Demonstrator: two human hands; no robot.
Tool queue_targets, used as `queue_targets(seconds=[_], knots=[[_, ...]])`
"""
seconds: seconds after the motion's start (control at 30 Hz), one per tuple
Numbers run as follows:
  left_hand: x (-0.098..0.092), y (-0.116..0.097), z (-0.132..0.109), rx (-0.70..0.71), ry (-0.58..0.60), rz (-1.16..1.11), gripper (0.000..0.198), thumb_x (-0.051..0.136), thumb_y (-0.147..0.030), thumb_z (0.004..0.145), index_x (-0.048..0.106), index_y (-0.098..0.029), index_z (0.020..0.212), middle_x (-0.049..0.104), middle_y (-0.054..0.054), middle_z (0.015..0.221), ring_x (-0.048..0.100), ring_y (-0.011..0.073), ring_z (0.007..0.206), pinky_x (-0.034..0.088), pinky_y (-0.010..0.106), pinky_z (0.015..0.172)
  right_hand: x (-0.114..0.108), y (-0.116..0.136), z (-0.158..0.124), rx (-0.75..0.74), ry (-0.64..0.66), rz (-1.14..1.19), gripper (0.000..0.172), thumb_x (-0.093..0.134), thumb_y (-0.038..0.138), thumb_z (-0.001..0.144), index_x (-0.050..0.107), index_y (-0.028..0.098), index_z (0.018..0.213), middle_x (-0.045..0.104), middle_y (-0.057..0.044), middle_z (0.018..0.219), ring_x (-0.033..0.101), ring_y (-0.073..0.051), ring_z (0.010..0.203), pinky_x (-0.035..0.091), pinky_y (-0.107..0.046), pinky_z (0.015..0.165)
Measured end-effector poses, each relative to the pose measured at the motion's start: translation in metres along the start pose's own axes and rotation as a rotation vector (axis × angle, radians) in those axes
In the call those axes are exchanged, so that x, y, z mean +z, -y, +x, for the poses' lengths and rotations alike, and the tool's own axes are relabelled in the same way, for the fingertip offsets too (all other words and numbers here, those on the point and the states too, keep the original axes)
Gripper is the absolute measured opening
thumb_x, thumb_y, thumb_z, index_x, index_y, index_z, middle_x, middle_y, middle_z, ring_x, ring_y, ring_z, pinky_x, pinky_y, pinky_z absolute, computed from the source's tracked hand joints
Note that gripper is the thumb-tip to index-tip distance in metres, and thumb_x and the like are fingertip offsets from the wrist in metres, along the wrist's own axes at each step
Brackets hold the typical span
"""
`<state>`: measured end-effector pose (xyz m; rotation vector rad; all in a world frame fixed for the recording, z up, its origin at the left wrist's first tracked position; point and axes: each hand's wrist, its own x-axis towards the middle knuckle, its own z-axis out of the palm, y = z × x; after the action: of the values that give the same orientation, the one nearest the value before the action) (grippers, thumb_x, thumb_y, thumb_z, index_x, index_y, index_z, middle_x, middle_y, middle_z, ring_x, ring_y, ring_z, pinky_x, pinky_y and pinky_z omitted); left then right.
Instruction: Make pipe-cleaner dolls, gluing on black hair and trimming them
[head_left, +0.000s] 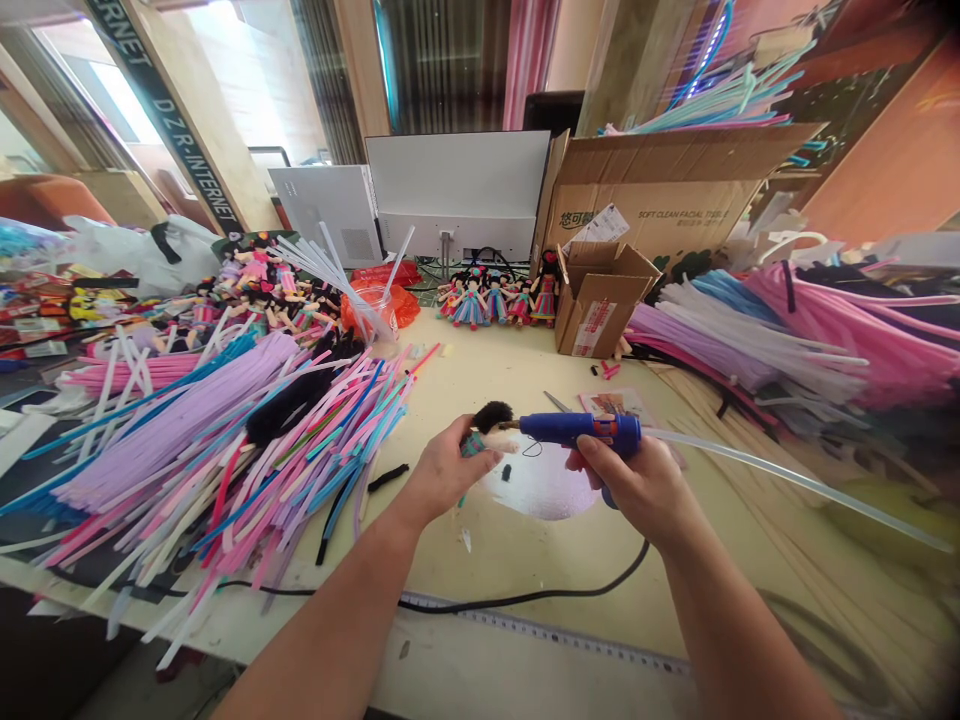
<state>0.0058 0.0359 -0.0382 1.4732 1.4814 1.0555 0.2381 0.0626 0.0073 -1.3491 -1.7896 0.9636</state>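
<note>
My left hand (448, 472) is closed around a small pipe-cleaner doll (489, 428) with a fuzzy black head, held just above the table. My right hand (637, 485) grips a blue hot glue gun (581, 430), its nozzle pointing left and touching the doll's head. A long clear glue stick (787, 478) juts out of the gun's back toward the right. The gun's black cord (525, 598) trails across the yellow tabletop (517, 545) below my hands.
A big heap of coloured pipe cleaners (217, 450) covers the left side, another heap (810, 335) the right. Finished dolls (495, 298) stand at the back by a small cardboard box (600, 300). A jar of glue sticks (371, 310), a large box (660, 195) and monitors (457, 195) stand behind.
</note>
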Motion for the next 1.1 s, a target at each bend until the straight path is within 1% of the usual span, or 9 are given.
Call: queue_targets(seconds=[0.27,0.83,1.1], knots=[[-0.0004,-0.0031,-0.0011,-0.007,0.005,0.013,0.042,0.064,-0.033,0.077,0.060,-0.019,0.117,0.066,0.003,0.095,0.058,0.0179,0.084,0.045,0.030,0.077,-0.0005,0.0000,-0.0007,-0.005,-0.007,-0.015,0.046,0.055,0.056,0.082,0.069,0.017,0.063,0.055,-0.001,0.047,0.047,-0.012,0.044,0.037,-0.025,0.043],[0.0002,-0.0032,-0.0008,-0.010,0.008,-0.007,0.042,0.065,-0.032,0.077,0.060,-0.020,0.117,0.066,0.003,0.097,0.058,0.0178,0.086,0.045,0.030,0.078,-0.0002,0.0017,-0.0009,0.000,-0.018,-0.037,0.044,0.055,0.054,0.082,0.066,0.017,0.060,0.054,0.000,0.046,0.047,-0.011,0.042,0.037,-0.024,0.042],[-0.0007,-0.0067,-0.0022,-0.025,-0.003,0.021,0.040,0.066,-0.032,0.076,0.061,-0.019,0.114,0.064,0.001,0.091,0.057,0.0171,0.082,0.044,0.029,0.075,-0.0009,0.0003,-0.0004,-0.014,-0.028,-0.046,0.045,0.055,0.054,0.082,0.065,0.017,0.059,0.055,0.000,0.046,0.047,-0.011,0.042,0.038,-0.024,0.042]])
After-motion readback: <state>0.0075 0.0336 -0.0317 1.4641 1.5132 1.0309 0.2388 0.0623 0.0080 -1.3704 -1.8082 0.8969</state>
